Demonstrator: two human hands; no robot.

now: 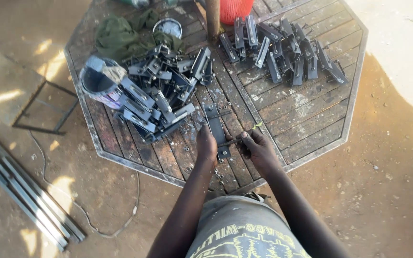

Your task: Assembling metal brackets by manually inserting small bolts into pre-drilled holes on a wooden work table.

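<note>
Left hand point(207, 145) closed around the near left edge of a dark metal latch plate point(215, 129) lying flat on the octagonal bench point(311, 119). Right hand point(256, 148) pinched shut on a thin rod point(231, 141) crossing the plate. Heaped plates point(161, 91) just left; more plates point(283, 50) beyond.

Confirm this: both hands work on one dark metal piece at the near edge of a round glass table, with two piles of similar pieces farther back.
Not quite. The head view shows an octagonal wooden-slat table with a metal rim, not round glass. The left hand, right hand, metal piece and two piles are right.
</note>
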